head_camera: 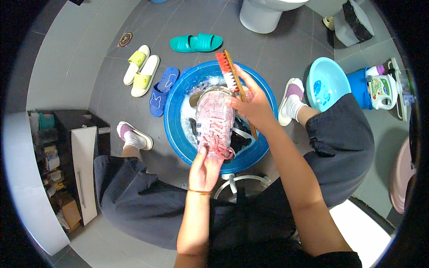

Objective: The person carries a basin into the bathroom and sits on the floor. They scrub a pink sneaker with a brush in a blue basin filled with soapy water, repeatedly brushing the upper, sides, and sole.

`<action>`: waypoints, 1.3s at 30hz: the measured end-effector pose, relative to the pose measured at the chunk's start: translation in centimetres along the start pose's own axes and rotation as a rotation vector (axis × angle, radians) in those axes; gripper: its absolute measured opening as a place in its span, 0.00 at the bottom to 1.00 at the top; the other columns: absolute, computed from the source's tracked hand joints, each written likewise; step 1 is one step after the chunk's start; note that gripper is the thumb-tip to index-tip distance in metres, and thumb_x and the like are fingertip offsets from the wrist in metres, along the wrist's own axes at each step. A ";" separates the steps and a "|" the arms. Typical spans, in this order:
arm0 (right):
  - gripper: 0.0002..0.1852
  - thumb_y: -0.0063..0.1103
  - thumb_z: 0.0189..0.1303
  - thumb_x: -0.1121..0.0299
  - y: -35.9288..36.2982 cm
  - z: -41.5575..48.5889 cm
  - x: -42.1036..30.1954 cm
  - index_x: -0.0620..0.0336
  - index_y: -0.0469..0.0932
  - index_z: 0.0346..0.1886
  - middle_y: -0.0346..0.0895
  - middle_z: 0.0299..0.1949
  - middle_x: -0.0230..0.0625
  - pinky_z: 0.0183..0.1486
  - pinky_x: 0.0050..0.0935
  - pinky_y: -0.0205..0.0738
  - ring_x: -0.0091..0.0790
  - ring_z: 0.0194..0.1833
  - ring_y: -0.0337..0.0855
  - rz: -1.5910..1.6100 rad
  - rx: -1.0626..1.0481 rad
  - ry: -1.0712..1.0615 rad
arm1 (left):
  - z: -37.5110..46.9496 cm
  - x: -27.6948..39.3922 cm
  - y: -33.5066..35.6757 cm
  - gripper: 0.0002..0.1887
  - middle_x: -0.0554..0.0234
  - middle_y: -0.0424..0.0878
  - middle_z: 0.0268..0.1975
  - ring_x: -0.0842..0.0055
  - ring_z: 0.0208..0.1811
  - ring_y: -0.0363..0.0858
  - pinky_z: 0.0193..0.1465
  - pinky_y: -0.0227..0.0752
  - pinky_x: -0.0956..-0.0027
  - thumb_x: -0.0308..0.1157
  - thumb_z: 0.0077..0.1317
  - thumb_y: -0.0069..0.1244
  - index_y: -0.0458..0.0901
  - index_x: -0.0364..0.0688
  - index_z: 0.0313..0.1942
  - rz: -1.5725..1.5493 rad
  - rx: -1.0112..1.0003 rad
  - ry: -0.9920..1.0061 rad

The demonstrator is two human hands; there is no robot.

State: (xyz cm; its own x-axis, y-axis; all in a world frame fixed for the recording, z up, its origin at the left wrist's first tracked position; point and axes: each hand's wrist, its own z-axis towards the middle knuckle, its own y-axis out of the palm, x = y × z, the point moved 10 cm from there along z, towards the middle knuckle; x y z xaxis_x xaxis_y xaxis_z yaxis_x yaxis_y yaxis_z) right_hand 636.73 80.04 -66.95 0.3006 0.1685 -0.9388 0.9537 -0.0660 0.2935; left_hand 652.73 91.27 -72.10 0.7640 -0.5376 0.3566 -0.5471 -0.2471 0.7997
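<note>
A pink lace-up sneaker (215, 117) is held over a round blue basin (171, 134), its toe pointing away from me. My left hand (206, 169) grips it at the heel end, with the fingers hidden under the shoe. In my right hand (256, 105) is a wooden-handled scrub brush (238, 83) with red and white bristles facing the shoe; the right thumb lies near the toe. Below the sneaker, the basin holds sudsy water (188, 119) and dark shoes (241, 135), partly covered by the sneaker and my hand.
Green slippers (196, 43), yellow-strapped slippers (142, 80) and blue slippers (163, 92) lie on the tiles. At right are a turquoise basin (335, 80), a blue bucket (358, 88) and a detergent jug (382, 90). An opened cabinet (83, 174) stands left; a toilet (259, 16) is ahead.
</note>
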 end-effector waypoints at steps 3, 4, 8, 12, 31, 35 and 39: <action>0.48 0.67 0.53 0.84 0.5 0.5 0.2 0.58 0.53 0.77 0.71 0.64 0.37 0.60 0.29 0.74 0.29 0.57 0.76 0.062 -0.071 0.049 | -2.9 2.5 -4.1 0.21 0.51 0.86 0.47 0.62 0.50 0.85 0.65 0.73 0.62 0.42 0.74 0.48 0.75 0.34 0.56 0.715 0.193 -0.246; 0.48 0.67 0.53 0.84 0.9 0.6 0.3 0.58 0.53 0.77 0.71 0.64 0.37 0.60 0.29 0.74 0.29 0.57 0.76 0.067 -0.097 0.034 | -2.7 5.0 -4.2 0.20 0.54 0.85 0.47 0.66 0.50 0.84 0.64 0.71 0.64 0.41 0.73 0.49 0.76 0.34 0.55 1.034 0.243 -0.166; 0.48 0.68 0.53 0.83 2.2 0.7 1.3 0.58 0.53 0.77 0.71 0.64 0.37 0.61 0.29 0.73 0.28 0.57 0.76 0.056 -0.155 -0.062 | -0.4 10.7 2.1 0.31 0.50 0.74 0.58 0.67 0.60 0.72 0.66 0.64 0.64 0.35 0.61 0.63 0.70 0.34 0.61 1.432 0.225 0.620; 0.46 0.68 0.56 0.78 2.5 -0.9 3.5 0.58 0.53 0.77 0.72 0.63 0.38 0.60 0.29 0.73 0.28 0.56 0.76 0.039 -0.044 -0.018 | 3.9 9.3 3.6 0.22 0.51 0.77 0.56 0.69 0.56 0.76 0.62 0.68 0.65 0.33 0.67 0.56 0.72 0.33 0.58 1.191 0.136 0.596; 0.27 0.55 0.71 0.65 1.4 -6.2 0.0 0.41 0.67 0.73 0.79 0.38 0.46 0.43 0.37 0.75 0.46 0.38 0.81 -1.100 -0.134 -0.079 | 8.1 8.1 -3.7 0.19 0.38 0.83 0.33 0.43 0.36 0.81 0.39 0.74 0.52 0.50 0.69 0.52 0.82 0.42 0.38 1.406 0.367 0.338; 0.27 0.55 0.71 0.63 2.1 -3.9 -1.1 0.38 0.66 0.73 0.80 0.40 0.46 0.42 0.40 0.76 0.49 0.39 0.82 -1.158 -0.143 -0.198 | 7.4 4.9 0.4 0.21 0.37 0.83 0.32 0.40 0.41 0.81 0.42 0.74 0.48 0.54 0.68 0.50 0.82 0.44 0.40 1.560 0.306 0.365; 0.28 0.53 0.71 0.58 2.5 -4.4 -0.4 0.35 0.64 0.73 0.80 0.41 0.48 0.41 0.46 0.78 0.53 0.39 0.83 -1.205 -0.258 -0.122 | 8.2 6.4 -2.7 0.21 0.39 0.85 0.34 0.42 0.40 0.82 0.42 0.75 0.50 0.53 0.68 0.51 0.83 0.44 0.43 1.353 0.325 0.303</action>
State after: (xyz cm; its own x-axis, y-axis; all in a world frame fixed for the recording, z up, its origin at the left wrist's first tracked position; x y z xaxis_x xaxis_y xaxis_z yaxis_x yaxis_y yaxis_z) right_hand 639.05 84.18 -65.01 -0.7602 -0.1060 -0.6410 0.5994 0.2659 -0.7550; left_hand 656.27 81.94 -75.94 -0.3828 -0.3241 0.8651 -0.9237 0.1162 -0.3652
